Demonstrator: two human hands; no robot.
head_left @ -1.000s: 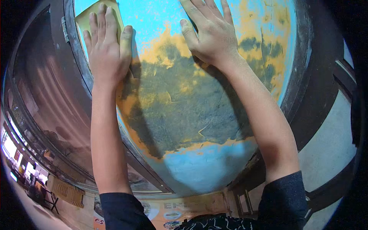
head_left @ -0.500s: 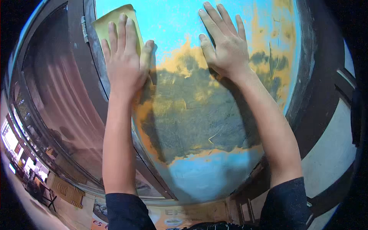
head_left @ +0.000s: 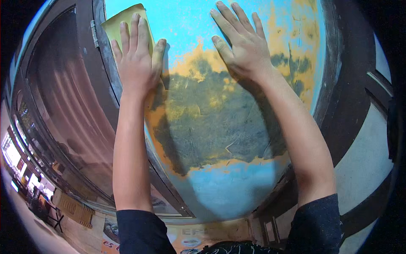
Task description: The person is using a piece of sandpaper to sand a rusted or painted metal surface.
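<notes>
A door panel (head_left: 211,122) stands upright before me, with turquoise paint, orange areas and a large dark worn patch across its middle. My left hand (head_left: 136,63) lies flat with fingers extended over a yellowish sheet of sandpaper (head_left: 114,26), pressing it to the panel's upper left edge. The sheet's grit side is hidden. Spread on the turquoise and orange paint at the upper right, my right hand (head_left: 245,46) rests on the bare surface and holds nothing. Thin cracks and a peeling flake show in the dark patch.
A dark frame with a metal hinge (head_left: 94,34) borders the panel on the left, beside a window with a pinkish curtain (head_left: 67,110). Dark-framed pale panels (head_left: 359,169) stand to the right. A brown woven chair (head_left: 74,209) and a printed banner (head_left: 203,235) are low down.
The panel and my right hand sit slightly farther left in the picture. My left hand stays on the sandpaper at the panel's left edge, with almost no shift.
</notes>
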